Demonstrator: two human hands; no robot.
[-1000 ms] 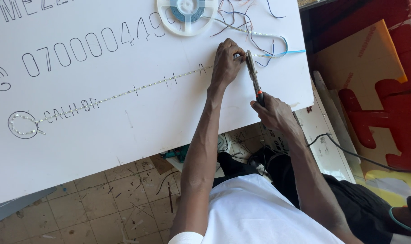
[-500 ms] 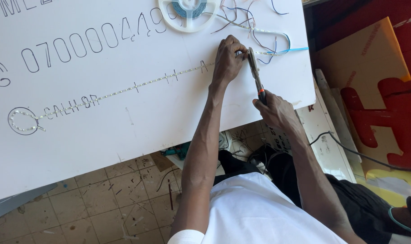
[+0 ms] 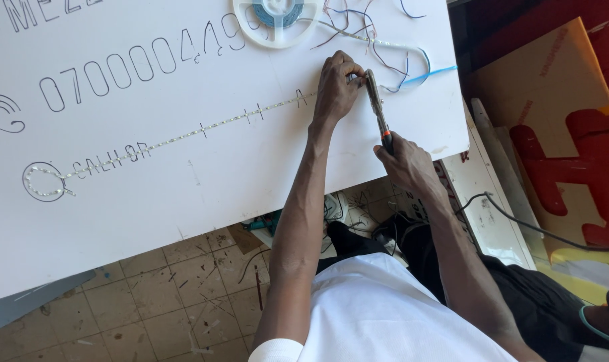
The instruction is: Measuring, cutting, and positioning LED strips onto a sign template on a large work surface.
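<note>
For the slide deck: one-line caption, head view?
Left hand pins pale light strip on white board; right hand holds pliers.

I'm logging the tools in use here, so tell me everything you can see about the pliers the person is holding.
The pliers are slim, with a grey metal head and dark handles bearing a red-orange patch. The right hand grips the handles. They lie nearly flat over the white board, nose pointing away, tip beside the left hand at the strip's end.
</note>
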